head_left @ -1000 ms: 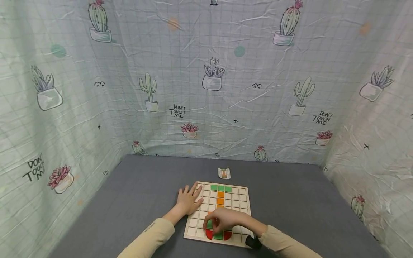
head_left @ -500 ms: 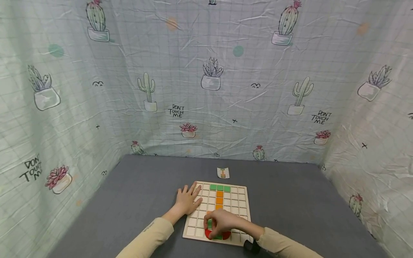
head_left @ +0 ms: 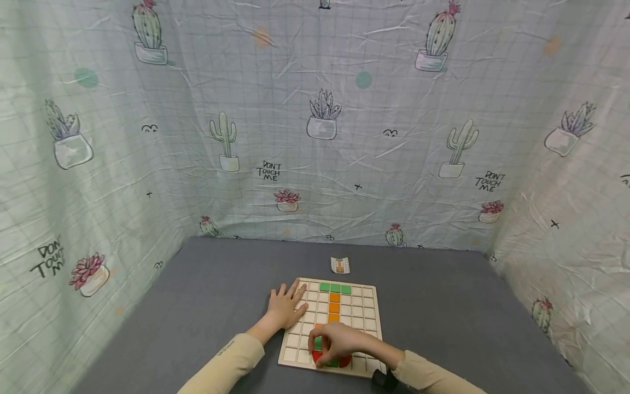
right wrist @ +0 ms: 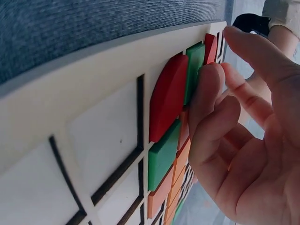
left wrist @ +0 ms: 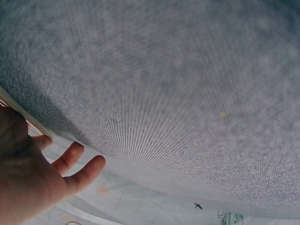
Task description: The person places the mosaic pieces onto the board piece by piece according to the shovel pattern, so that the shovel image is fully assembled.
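A pale wooden grid board [head_left: 361, 338] lies on the table, with green tiles [head_left: 335, 288] along the far rows and orange tiles [head_left: 334, 307] down the middle. My left hand [head_left: 282, 307] rests on its left edge, fingers spread. Over the near part bends my right hand [head_left: 336, 339], with thumb and a finger at either side of the left red rounded tile [right wrist: 211, 48]; whether they press or lift it is unclear. A second red rounded tile [right wrist: 169, 98] and a green tile [right wrist: 194, 72] sit beside it. The hand hides several tiles behind it.
Beyond the board lies a small pattern card [head_left: 340, 265]. The grey table [head_left: 438, 306] is enclosed by a cactus-print curtain [head_left: 325, 180]. A black device [head_left: 384, 380] sits by my right wrist, over the board's near right corner.
My right hand's thumb has shifted slightly left and nearer to me, onto the left red tile. My left hand stays in place. The view has shifted a little.
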Tool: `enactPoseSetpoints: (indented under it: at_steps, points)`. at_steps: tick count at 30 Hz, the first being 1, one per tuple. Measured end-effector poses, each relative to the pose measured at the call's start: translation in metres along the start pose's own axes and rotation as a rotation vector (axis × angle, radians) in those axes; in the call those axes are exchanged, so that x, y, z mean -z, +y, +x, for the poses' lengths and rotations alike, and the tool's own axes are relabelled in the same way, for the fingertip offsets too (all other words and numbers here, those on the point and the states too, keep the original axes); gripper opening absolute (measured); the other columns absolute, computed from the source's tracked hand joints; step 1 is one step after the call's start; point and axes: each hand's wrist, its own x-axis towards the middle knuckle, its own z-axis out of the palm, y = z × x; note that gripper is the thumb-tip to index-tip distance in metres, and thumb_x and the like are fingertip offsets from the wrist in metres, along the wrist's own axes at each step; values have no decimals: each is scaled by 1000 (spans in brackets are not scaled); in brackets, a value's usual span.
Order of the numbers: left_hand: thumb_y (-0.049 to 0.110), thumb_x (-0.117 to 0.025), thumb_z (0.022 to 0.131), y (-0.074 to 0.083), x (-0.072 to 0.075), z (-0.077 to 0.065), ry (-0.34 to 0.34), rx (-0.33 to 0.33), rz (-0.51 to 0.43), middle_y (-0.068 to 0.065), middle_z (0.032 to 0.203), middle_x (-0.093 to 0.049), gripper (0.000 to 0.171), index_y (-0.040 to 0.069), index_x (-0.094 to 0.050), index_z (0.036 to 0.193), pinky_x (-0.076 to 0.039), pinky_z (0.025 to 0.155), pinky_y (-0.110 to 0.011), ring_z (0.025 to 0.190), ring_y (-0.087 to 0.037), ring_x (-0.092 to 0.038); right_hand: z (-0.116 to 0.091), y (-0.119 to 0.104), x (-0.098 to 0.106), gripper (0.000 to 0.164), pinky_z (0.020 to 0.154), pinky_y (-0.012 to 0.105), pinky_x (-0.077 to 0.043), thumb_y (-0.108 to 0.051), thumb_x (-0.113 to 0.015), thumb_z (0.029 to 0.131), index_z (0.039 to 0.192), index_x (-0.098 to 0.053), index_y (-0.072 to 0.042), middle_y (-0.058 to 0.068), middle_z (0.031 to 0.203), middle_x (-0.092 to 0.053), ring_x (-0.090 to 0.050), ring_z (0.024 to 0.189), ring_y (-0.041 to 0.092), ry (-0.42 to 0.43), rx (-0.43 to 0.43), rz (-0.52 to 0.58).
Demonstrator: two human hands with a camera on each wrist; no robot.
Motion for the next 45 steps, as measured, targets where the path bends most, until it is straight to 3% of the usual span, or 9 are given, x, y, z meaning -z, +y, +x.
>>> enactPoseSetpoints:
  at_steps: [6, 16, 28, 37, 45]
  points:
    - [47, -37, 92, 0, 1, 0, -2, 5, -6, -5, 144, -33, 53, 20, -37, 138, -34, 83, -53, 121, -33, -39, -1, 2, -1, 20, 46, 13, -42, -14, -74, 72, 86, -60, -12, 0, 56, -61, -46, 45, -8, 44, -25, -86]
    - [47, -37, 92, 0, -1, 1, -5, 3, -5, -5, 144, -33, 54, 20, -36, 138, -34, 84, -54, 121, -34, -39, -1, 5, -4, 18, 46, 14, -42, -13, -73, 73, 86, -60, -11, -1, 57, -60, -46, 46, -7, 80, -29, -53]
    - [45, -38, 92, 0, 0, 0, -6, -8, -29, -7, 144, -32, 53, 19, -36, 138, -33, 87, -56, 123, -36, -38, 2, -3, -11, 13, 40, 14, -37, -22, -72, 73, 75, -61, -17, -7, 52, -55, -43, 41, -5, 188, -144, -153]
    - [46, -38, 92, -1, -2, 1, 11, -16, -25, -7, 144, -33, 54, 19, -36, 138, -34, 86, -56, 121, -36, -39, 1, -5, -10, 16, 40, 15, -35, -21, -74, 70, 70, -59, -15, -10, 50, -50, -41, 41, -2, 239, -215, -122]
    - [47, -35, 92, -4, -2, 3, -34, -20, -40, -7, 145, -31, 55, 18, -34, 139, -32, 89, -56, 124, -36, -36, -9, 13, 2, 13, 38, 15, -30, -16, -69, 76, 67, -60, -12, -10, 47, -45, -37, 38, -1, 270, -174, -5]
